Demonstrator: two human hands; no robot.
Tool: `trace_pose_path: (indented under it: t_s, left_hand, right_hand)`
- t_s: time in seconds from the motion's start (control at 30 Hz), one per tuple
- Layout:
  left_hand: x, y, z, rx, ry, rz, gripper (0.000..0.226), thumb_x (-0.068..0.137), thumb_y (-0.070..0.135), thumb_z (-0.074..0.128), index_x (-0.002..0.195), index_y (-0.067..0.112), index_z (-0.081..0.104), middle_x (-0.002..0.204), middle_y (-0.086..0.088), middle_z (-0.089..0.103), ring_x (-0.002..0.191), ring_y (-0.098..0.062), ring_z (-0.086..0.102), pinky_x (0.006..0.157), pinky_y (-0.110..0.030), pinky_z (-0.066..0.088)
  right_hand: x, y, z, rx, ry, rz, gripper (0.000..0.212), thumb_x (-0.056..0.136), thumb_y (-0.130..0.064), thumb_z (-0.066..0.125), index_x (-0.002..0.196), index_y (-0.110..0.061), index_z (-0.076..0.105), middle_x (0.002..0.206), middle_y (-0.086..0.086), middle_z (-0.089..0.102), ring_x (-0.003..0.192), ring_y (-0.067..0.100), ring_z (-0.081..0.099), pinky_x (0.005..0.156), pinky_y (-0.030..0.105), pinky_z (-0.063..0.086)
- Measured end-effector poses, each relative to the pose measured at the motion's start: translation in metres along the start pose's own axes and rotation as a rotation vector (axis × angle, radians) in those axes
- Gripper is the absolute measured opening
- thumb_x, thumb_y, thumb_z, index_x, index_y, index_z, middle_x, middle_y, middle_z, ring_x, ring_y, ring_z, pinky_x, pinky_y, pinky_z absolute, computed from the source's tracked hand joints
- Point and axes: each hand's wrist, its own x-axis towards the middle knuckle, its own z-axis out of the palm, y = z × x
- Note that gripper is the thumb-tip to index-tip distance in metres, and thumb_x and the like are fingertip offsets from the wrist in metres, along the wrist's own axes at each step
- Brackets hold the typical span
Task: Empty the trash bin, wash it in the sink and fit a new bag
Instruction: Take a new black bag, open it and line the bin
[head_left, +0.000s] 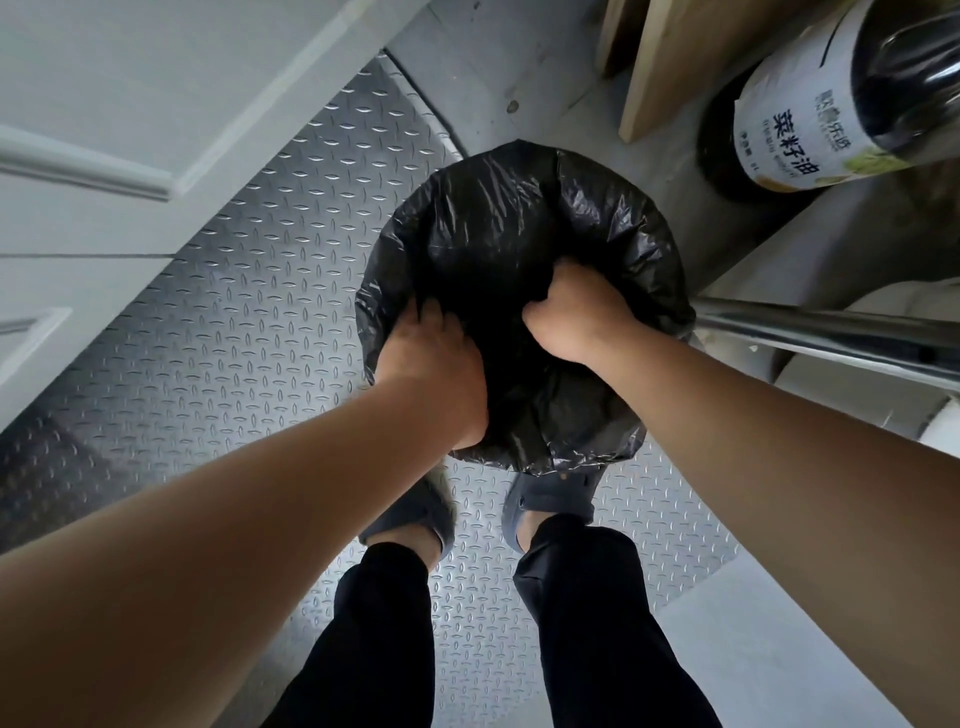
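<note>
The black bag drapes over the bin on the metal floor, just ahead of my slippers. My left hand grips its rim at eight o'clock; my right hand bunches plastic near centre. An oil bottle lies at two o'clock.

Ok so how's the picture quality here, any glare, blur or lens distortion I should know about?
Head view: strong wide-angle bending, so the forearms balloon at the bottom edges and the door lines slant. Soft glare streaks the checker-plate floor and the oil bottle, which looks slightly blurred. The black bag shows crinkle highlights, but its middle, around the left hand and right hand, is near featureless black.
</note>
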Motion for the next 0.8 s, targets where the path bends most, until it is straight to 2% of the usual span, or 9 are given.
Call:
trace_pose_path:
  t_s: [0.1,0.23,0.3,0.37,0.47,0.57,0.63,0.7,0.8]
  left_hand:
    - [0.000,0.002,0.002,-0.002,0.015,-0.016,0.087,0.086,0.055,0.044,0.154,0.006,0.023,0.156,-0.017,0.030,0.146,-0.037,0.017,0.121,-0.050,0.005]
    - [-0.003,0.002,0.000,-0.055,0.018,-0.022,0.091,0.089,0.057,0.042,0.156,0.002,0.013,0.157,-0.018,0.027,0.147,-0.038,0.015,0.122,-0.049,0.005]
    - [-0.007,0.002,-0.004,-0.080,0.044,-0.003,0.080,0.092,0.054,0.038,0.152,0.003,0.026,0.154,-0.017,0.032,0.145,-0.037,0.020,0.122,-0.048,0.010]
    - [-0.013,0.000,-0.010,-0.138,0.159,0.026,0.060,0.093,0.044,0.040,0.139,0.007,0.050,0.142,-0.014,0.046,0.135,-0.035,0.033,0.118,-0.045,0.021]
    - [-0.020,-0.003,-0.021,-0.225,0.354,0.078,0.031,0.088,0.019,0.048,0.111,0.013,0.068,0.116,-0.008,0.057,0.111,-0.030,0.050,0.093,-0.037,0.042]
    - [-0.010,-0.006,-0.030,-0.374,0.190,0.002,0.027,0.087,0.003,0.050,0.107,0.014,0.064,0.103,-0.008,0.059,0.099,-0.031,0.059,0.071,-0.034,0.043]
    - [0.010,-0.009,-0.037,-0.495,0.073,-0.059,0.026,0.085,0.000,0.052,0.106,0.013,0.062,0.098,-0.007,0.061,0.094,-0.032,0.062,0.069,-0.036,0.047]
    - [0.034,-0.008,-0.042,-0.662,0.037,-0.015,0.024,0.089,0.004,0.051,0.110,0.010,0.062,0.109,-0.010,0.065,0.101,-0.031,0.062,0.081,-0.038,0.052]
    - [0.058,-0.006,-0.050,-0.917,0.076,-0.014,0.035,0.092,0.005,0.048,0.123,0.012,0.062,0.121,-0.013,0.066,0.113,-0.031,0.060,0.095,-0.035,0.051]
  right_hand:
    - [0.007,-0.004,0.005,-0.081,-0.005,-0.015,0.056,0.086,-0.029,0.062,0.133,-0.003,0.046,0.133,0.019,0.054,0.122,0.038,0.054,0.091,0.034,0.046]
    - [0.017,-0.014,0.014,-0.281,-0.102,-0.089,0.057,0.092,-0.039,0.054,0.137,-0.005,0.049,0.142,0.019,0.046,0.132,0.038,0.042,0.106,0.038,0.038]
    - [0.018,-0.019,0.012,-0.355,-0.122,-0.129,0.049,0.096,-0.037,0.050,0.132,-0.004,0.054,0.141,0.020,0.047,0.131,0.039,0.042,0.107,0.039,0.036]
    - [0.007,-0.025,0.007,-0.422,-0.092,-0.221,0.036,0.095,-0.029,0.050,0.121,-0.004,0.060,0.131,0.021,0.054,0.122,0.038,0.048,0.098,0.038,0.040]
    - [-0.022,-0.020,0.002,-0.473,-0.040,-0.413,0.029,0.091,-0.017,0.050,0.116,-0.006,0.060,0.121,0.019,0.056,0.116,0.037,0.050,0.094,0.039,0.043]
    - [-0.044,-0.003,-0.001,-0.567,-0.081,-0.580,0.026,0.088,-0.008,0.050,0.109,-0.007,0.064,0.114,0.013,0.059,0.113,0.033,0.052,0.091,0.039,0.051]
    - [-0.045,0.005,0.000,-0.668,-0.118,-0.626,0.027,0.089,-0.006,0.050,0.111,-0.007,0.065,0.116,0.011,0.061,0.113,0.031,0.052,0.092,0.039,0.051]
    - [-0.041,0.006,0.004,-0.766,-0.164,-0.599,0.033,0.090,-0.008,0.050,0.121,-0.007,0.063,0.126,0.012,0.059,0.121,0.033,0.048,0.106,0.043,0.041]
    - [-0.034,0.002,0.011,-0.954,-0.287,-0.515,0.047,0.091,-0.020,0.051,0.138,-0.015,0.053,0.147,0.014,0.044,0.139,0.038,0.030,0.121,0.057,0.012]
